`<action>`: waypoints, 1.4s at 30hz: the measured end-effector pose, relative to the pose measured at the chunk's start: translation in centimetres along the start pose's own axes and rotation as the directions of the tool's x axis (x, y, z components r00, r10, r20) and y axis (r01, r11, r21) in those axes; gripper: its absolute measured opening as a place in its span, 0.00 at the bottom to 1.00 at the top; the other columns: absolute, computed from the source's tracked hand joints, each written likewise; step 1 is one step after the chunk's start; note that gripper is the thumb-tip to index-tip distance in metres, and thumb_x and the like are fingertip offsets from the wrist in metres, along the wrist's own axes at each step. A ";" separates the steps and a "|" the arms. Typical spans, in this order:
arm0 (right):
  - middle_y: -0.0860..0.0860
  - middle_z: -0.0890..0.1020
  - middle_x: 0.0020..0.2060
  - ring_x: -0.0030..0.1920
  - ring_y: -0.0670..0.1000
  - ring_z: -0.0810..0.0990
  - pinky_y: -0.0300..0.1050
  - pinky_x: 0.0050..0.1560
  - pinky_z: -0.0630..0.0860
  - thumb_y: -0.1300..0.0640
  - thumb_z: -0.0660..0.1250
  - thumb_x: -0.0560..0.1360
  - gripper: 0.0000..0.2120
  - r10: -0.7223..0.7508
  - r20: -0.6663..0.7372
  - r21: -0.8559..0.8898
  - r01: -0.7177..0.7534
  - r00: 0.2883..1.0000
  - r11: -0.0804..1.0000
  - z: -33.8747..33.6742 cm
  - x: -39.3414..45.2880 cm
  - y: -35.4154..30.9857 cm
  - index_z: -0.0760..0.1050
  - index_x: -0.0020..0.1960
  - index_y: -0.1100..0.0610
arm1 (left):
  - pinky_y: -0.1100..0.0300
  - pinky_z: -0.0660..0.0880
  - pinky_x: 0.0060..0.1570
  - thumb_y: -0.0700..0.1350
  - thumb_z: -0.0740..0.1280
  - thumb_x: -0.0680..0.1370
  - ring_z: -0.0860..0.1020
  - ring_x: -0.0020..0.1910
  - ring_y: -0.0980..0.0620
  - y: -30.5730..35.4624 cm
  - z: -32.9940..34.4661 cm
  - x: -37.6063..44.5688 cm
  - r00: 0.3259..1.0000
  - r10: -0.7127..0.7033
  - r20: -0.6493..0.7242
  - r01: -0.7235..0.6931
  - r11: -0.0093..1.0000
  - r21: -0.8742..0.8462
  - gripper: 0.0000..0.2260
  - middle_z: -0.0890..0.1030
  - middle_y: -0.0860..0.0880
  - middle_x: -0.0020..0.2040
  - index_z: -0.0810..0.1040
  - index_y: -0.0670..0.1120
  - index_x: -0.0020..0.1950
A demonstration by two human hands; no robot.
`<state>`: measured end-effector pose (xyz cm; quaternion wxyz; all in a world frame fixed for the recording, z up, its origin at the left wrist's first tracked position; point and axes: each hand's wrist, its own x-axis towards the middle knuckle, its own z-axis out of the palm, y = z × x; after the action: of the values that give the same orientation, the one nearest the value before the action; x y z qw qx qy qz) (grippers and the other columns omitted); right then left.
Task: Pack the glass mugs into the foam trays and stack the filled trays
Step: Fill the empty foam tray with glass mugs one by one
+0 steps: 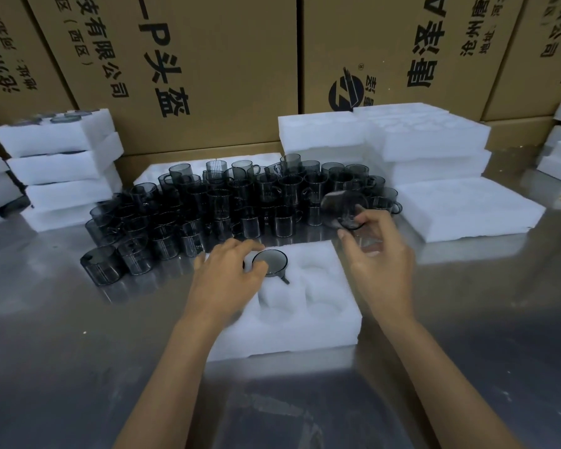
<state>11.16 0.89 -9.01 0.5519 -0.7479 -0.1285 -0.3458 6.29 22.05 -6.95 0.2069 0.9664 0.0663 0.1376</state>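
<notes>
Foam tray (321,325) holds one mug (270,261); right hand (381,254) grips another mug (347,207).

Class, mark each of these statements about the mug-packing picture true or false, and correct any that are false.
1. One mug already sits in the foam tray in front of the person. True.
2. The right hand holds nothing. False: it holds a blurred glass mug, tilted in the air.
3. The loose mugs stand on the metal table beyond the tray. True.
4. The left hand rests flat on the table, away from the tray. False: it is over the tray, fingers at the seated mug.
5. Every pocket of the near tray is filled. False: several pockets are empty.
</notes>
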 end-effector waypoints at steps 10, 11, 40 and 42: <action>0.44 0.82 0.60 0.53 0.45 0.82 0.43 0.49 0.80 0.55 0.73 0.75 0.15 -0.345 0.190 -0.199 0.380 0.919 0.903 1.1 -1.2 -2.4 0.78 0.61 0.51 | 0.78 0.61 0.65 0.40 0.67 0.79 0.64 0.70 0.71 4.1 0.3 -1.8 0.895 0.276 -0.350 -0.400 0.844 -0.358 0.29 0.68 0.64 0.71 0.64 0.58 0.77; 0.43 0.82 0.58 0.52 0.43 0.82 0.42 0.48 0.80 0.55 0.73 0.75 0.18 -0.334 0.198 -0.193 0.371 0.921 0.908 1.0 -1.2 -2.4 0.77 0.64 0.50 | 0.79 0.60 0.64 0.40 0.68 0.79 0.63 0.69 0.74 4.1 0.6 -1.8 0.897 0.274 -0.348 -0.400 0.839 -0.369 0.29 0.69 0.65 0.71 0.64 0.58 0.77; 0.41 0.84 0.37 0.40 0.35 0.79 0.26 0.41 0.72 0.57 0.72 0.75 0.04 0.366 0.406 0.285 -0.496 0.838 0.820 0.1 0.8 1.1 0.84 0.41 0.53 | 0.59 0.74 0.48 0.56 0.66 0.79 0.77 0.41 0.59 3.2 2.7 -0.5 0.988 0.154 0.032 -0.140 0.952 -0.271 0.27 0.80 0.50 0.61 0.62 0.61 0.77; 0.41 0.84 0.36 0.38 0.34 0.79 0.24 0.39 0.70 0.57 0.71 0.75 0.04 0.374 0.400 0.268 -0.497 0.837 0.825 0.3 0.9 1.2 0.83 0.42 0.55 | 0.55 0.73 0.60 0.57 0.64 0.80 0.78 0.57 0.50 3.1 2.8 -0.6 0.984 0.170 0.046 -0.153 0.954 -0.257 0.27 0.72 0.53 0.72 0.60 0.60 0.78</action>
<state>12.62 0.58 -9.40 0.7152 -0.6895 -0.1035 -0.0486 6.78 18.05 -8.19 0.3183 0.9385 -0.0381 0.1284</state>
